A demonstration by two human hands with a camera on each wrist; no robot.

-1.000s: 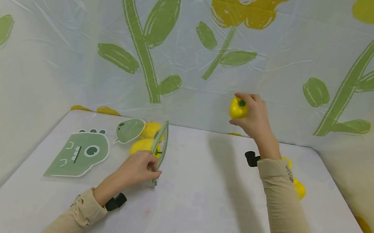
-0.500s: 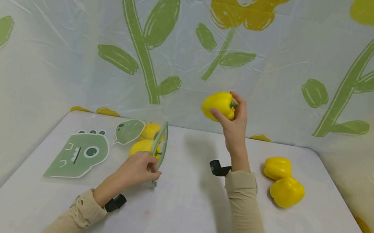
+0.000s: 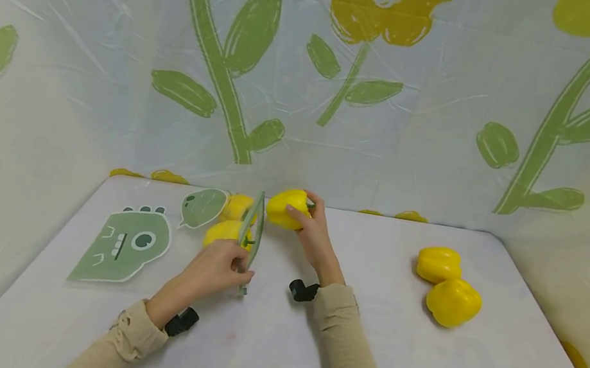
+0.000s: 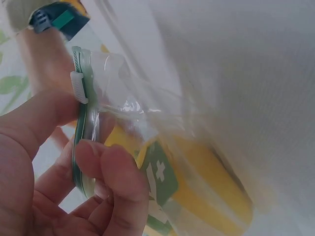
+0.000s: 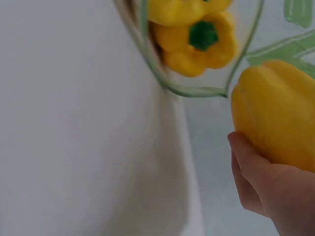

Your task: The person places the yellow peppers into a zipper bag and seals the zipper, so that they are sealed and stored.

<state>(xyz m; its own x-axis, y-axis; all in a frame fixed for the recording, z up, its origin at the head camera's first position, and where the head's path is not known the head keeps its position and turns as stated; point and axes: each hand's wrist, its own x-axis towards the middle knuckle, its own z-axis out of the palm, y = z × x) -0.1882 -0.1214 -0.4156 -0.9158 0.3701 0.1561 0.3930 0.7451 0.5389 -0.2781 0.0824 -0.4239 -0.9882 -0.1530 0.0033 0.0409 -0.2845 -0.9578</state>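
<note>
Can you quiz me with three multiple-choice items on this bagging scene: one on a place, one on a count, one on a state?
1. Where is the pepper in the right hand?
A. at the bag's mouth
B. on the table's right side
C. under the dinosaur print

2. How many loose peppers lie on the table's right side?
A. one
B. two
C. four

3. How is the zip bag held?
A. lying flat and sealed
B. rim pinched by the left hand, mouth open
C. hanging from the wall

Answers:
1 A: the held pepper sits against the bag's rim.
2 B: the near pepper and the far pepper lie together.
3 B: the right wrist view looks through the open mouth at peppers inside.
</note>
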